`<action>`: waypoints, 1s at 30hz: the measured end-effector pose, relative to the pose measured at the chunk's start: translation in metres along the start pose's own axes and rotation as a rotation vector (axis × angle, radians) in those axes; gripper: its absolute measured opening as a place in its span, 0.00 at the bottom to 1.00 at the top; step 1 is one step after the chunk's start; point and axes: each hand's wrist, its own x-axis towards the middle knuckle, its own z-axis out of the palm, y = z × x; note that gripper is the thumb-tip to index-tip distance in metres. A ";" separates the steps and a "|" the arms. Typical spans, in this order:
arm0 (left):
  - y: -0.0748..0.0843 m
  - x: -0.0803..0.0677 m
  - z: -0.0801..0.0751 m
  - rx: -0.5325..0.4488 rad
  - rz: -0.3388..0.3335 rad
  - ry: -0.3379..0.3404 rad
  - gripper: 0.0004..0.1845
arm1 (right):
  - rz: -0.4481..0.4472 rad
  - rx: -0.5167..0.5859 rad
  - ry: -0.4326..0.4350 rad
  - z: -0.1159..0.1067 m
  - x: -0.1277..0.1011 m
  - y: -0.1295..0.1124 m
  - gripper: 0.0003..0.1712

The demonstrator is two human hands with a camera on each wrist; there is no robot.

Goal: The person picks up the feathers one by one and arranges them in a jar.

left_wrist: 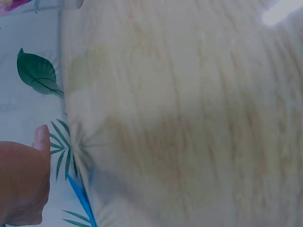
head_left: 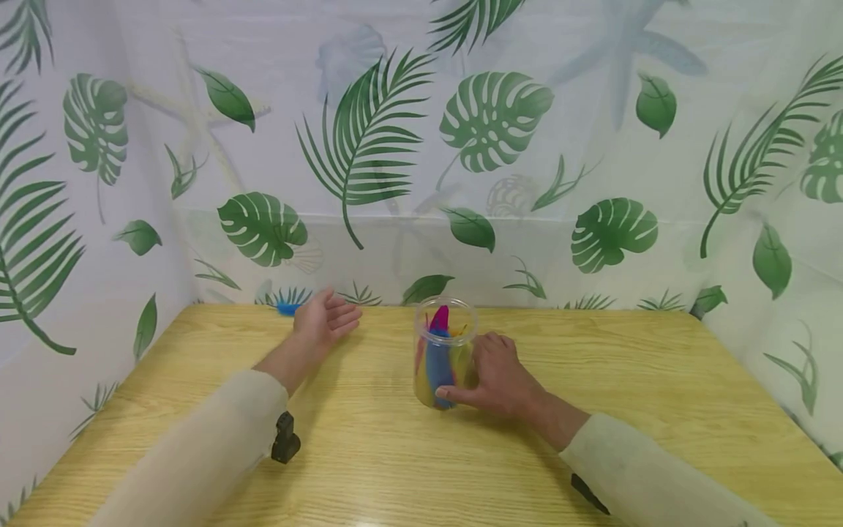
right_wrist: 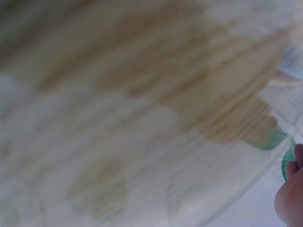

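A clear, round plastic jar [head_left: 444,351] stands upright and without a lid near the middle of the pale yellow wood-grain surface [head_left: 369,454], its smooth see-through wall showing what it holds: a bundle of soft-looking coloured pieces, blue in the middle, yellow at the sides and a pink tip rising toward the rim, too small to tell just what they are. The right hand [head_left: 495,375] wraps the jar's lower right side, fingers curled round the wall and the thumb lying across the base at the front, so it grips the jar where it stands. The left hand [head_left: 324,319] hovers well to the left of the jar, near the far edge of the surface, palm turned inward and fingers straight and relaxed, holding nothing. Just beyond its fingertips, at the back edge, lies a small flat blue object [head_left: 287,309], partly hidden by the hand. Both arms wear cream-coloured sleeves with a dark strap at each wrist. A thin white curtain printed with green palm and monstera leaves [head_left: 494,124] hangs round three sides. Both wrist views are blurred, showing only streaked wood grain, leaf print and an edge of each hand.
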 end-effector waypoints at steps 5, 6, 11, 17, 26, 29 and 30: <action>-0.008 0.004 -0.003 0.048 -0.012 0.088 0.31 | 0.008 -0.011 -0.004 -0.001 0.001 -0.001 0.44; -0.009 0.005 -0.003 0.055 -0.020 0.101 0.31 | 0.009 -0.009 -0.004 -0.001 0.001 -0.001 0.43; -0.010 0.008 -0.006 0.024 -0.081 0.141 0.32 | -0.003 0.001 0.001 -0.002 0.001 0.000 0.40; -0.003 0.010 -0.001 -0.048 -0.123 0.160 0.32 | 0.001 -0.030 0.020 -0.002 0.001 0.003 0.38; 0.000 0.010 0.001 -0.194 -0.147 0.172 0.30 | -0.009 -0.014 0.024 -0.003 0.001 0.004 0.43; 0.001 0.011 0.001 -0.227 -0.138 0.191 0.29 | -0.010 -0.005 0.026 -0.002 0.001 0.004 0.41; 0.001 0.012 0.000 -0.240 -0.140 0.199 0.29 | -0.013 -0.005 0.026 -0.001 0.001 0.003 0.40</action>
